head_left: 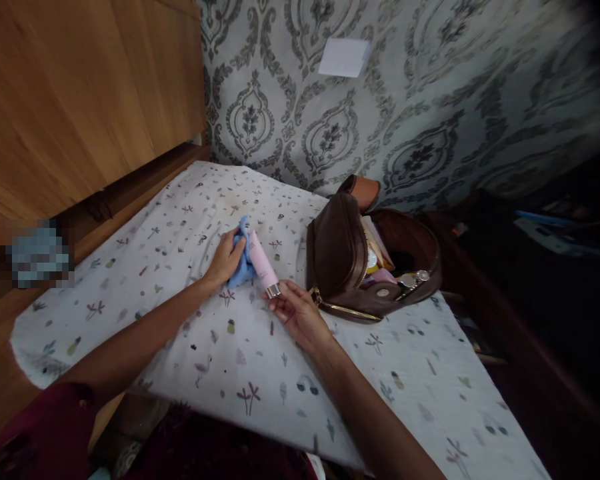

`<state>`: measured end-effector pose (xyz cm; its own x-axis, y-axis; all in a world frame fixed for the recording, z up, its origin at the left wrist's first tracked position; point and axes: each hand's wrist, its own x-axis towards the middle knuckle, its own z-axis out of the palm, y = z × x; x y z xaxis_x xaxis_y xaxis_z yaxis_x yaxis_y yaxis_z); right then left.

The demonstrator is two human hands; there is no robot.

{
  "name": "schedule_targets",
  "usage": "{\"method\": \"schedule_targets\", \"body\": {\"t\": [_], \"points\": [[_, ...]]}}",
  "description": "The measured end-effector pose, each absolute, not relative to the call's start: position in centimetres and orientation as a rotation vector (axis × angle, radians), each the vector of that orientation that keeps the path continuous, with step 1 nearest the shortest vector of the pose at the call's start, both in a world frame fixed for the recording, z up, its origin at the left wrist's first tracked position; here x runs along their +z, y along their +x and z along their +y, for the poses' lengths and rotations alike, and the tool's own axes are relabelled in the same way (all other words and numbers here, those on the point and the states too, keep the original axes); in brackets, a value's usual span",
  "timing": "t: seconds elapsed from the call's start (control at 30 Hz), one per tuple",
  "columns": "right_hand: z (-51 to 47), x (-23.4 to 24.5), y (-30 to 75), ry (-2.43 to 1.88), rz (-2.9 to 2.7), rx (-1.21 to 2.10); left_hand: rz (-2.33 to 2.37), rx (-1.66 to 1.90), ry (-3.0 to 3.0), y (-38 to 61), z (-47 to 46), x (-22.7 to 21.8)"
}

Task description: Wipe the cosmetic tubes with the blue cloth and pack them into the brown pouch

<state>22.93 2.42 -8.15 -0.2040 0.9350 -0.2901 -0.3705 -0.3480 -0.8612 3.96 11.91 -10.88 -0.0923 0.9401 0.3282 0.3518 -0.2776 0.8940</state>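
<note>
A pink squeeze tube (263, 261) with a shiny silver cap slants between my hands above the patterned cloth. The fingers of my right hand (300, 313) are closed around its cap end. Bunched in my left hand (225, 257) is a blue cloth (242, 267), which lies against the tube's left side. To the right of my hands stands a brown leather bag (337, 250) with its top unzipped. Inside it show a silver-coloured watch, something pink and some papers, partly hidden by the bag's walls.
A white cloth with small printed plants (240, 360) covers the table. Wooden cabinet doors (90, 93) rise at the left. Behind is a patterned wall (290, 127) with a white switch plate (344, 57). Dark furniture stands at the right, hard to make out.
</note>
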Motion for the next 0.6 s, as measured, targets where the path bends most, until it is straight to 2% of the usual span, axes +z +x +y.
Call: {"method": "schedule_targets", "body": {"t": [0.13,0.23,0.6], "points": [[2.2,-8.4,22.5,-1.015,-0.852,1.731,1.091,1.280,1.008,6.1,10.5,-10.4],[2.3,-8.6,22.4,-1.011,-0.847,1.708,0.899,1.201,0.777,6.7,9.7,-9.6],[1.7,-8.8,21.8,-1.067,-1.206,1.647,0.914,1.264,0.927,6.5,8.4,-7.6]]}}
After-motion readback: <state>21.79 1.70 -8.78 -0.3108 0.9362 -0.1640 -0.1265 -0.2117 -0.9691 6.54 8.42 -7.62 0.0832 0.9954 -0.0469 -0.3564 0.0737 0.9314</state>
